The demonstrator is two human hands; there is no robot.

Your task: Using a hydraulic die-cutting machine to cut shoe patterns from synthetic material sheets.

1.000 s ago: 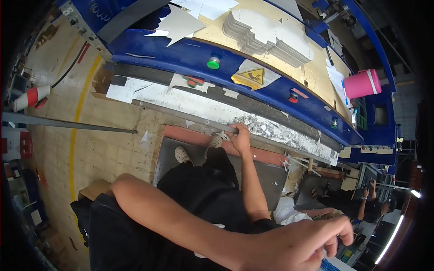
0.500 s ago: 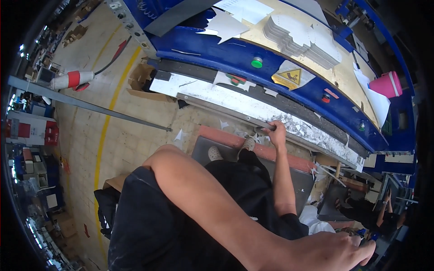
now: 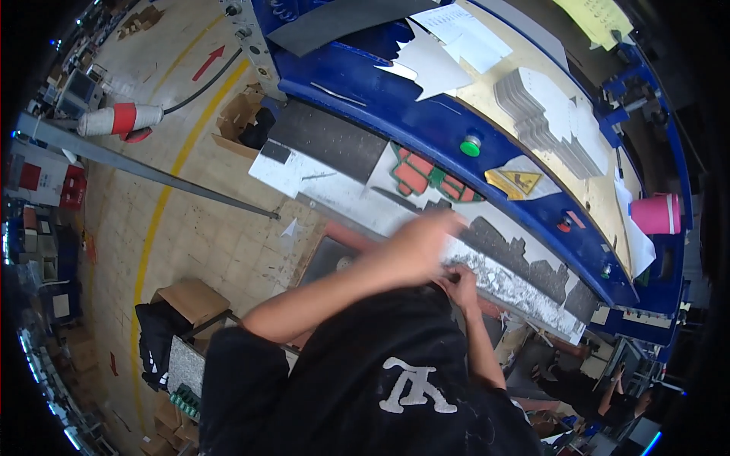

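At blue press [image 3: 411, 112], white sheet [image 3: 382, 179] is being judged prob. light, bendy, best edge-held; L hand [image 3: 427, 245] blurred, R hand [image 3: 459, 286] part-curled; L opening, both grips unclear.

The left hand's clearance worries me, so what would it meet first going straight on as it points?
The left hand would probably meet the white cut-out sheet first, or, if held higher, the blue machine beam beyond. The hand is blurred and its height is unclear.

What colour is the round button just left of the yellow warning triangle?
The round button is green; it shows best in the head view.
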